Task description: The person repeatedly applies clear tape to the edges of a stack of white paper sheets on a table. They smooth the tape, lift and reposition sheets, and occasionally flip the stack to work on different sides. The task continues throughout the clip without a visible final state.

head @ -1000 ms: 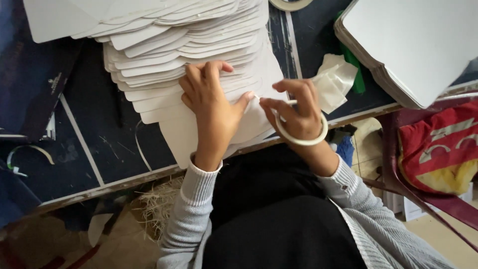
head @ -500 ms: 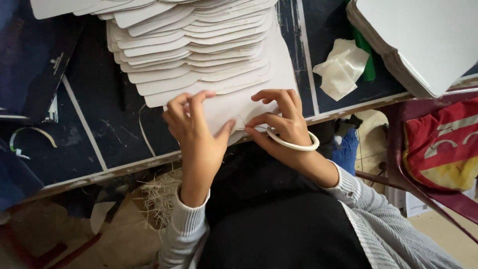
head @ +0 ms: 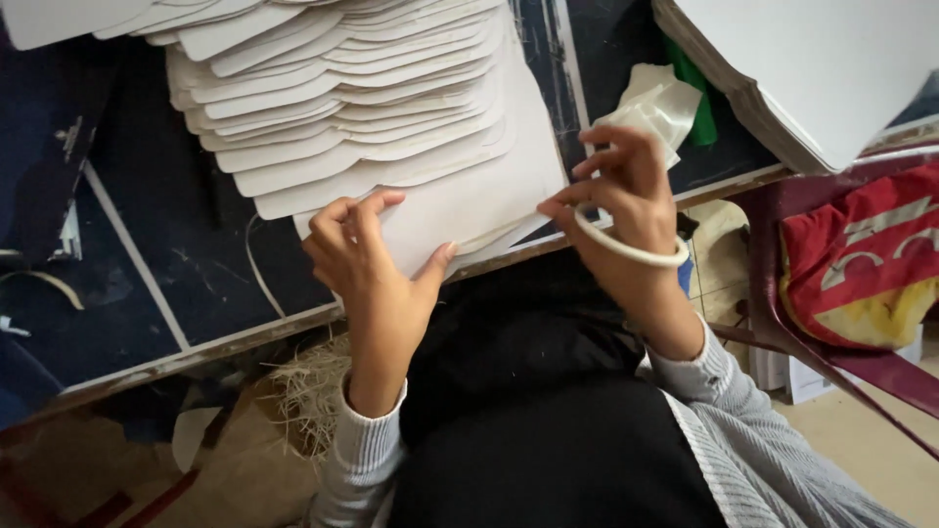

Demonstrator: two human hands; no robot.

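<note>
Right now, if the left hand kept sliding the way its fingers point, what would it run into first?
The left hand lies on the bottom white sheet, fingers pointing up the table. It would likely meet the fanned stack of white cutouts first, though depth is hard to judge.

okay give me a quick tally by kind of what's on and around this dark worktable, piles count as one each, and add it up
Fanned pile of white cut sheets: 1
Stack of white boards: 1
Crumpled white cloth: 1
Green item, mostly hidden: 1
Tape ring on the right hand: 1
Red bag: 1
Total: 6
</note>
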